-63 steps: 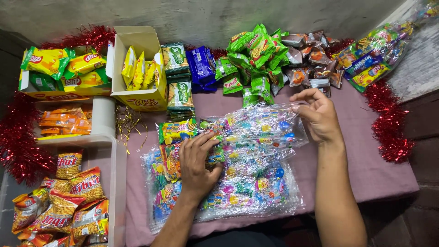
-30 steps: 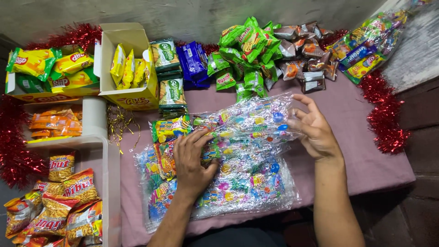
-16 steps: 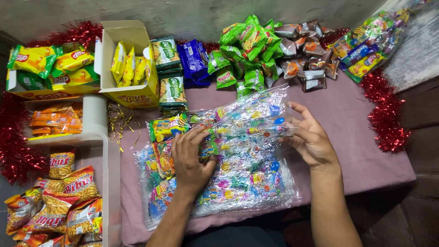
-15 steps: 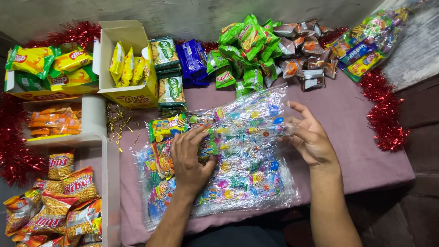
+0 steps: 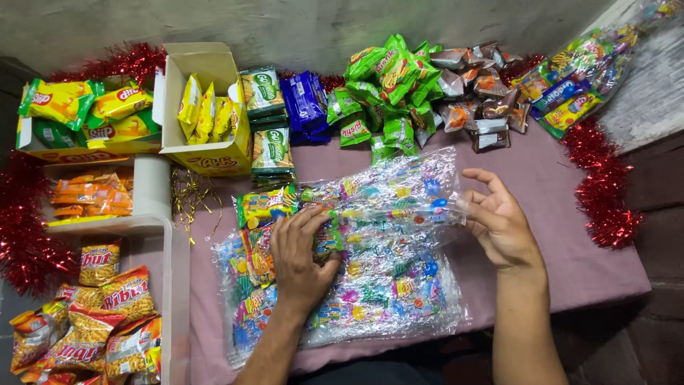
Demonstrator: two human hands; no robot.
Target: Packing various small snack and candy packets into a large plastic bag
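Head view, looking down on a counter draped in a smooth mauve cloth. At centre lies a stack of clear, crinkled cellophane strips of sweets, glossy and silvery, each strip a row of small pockets with brightly coloured pieces inside. The left hand lies palm down on the left part of the stack; its fingers are extended, slightly spread and flat on the film, with the thumb out to the right. The uppermost strip runs across the far edge of the stack. The right hand meets its right end; those fingers are loosely curled and apart, the fingertips touching the film's edge, and a closed pinch cannot be made out.

Along the back of the counter: an open yellow cardboard box with yellow sachets standing upright, green packets stacked beside it, blue wrappers, a heap of green pouches, brown-and-silver bars, and a long clear bag of mixed sweets at the far right. Red tinsel edges both ends of the counter. To the left, a white shelf carries orange packets, with puffy orange snack bags below it. A rough grey wall closes the scene.
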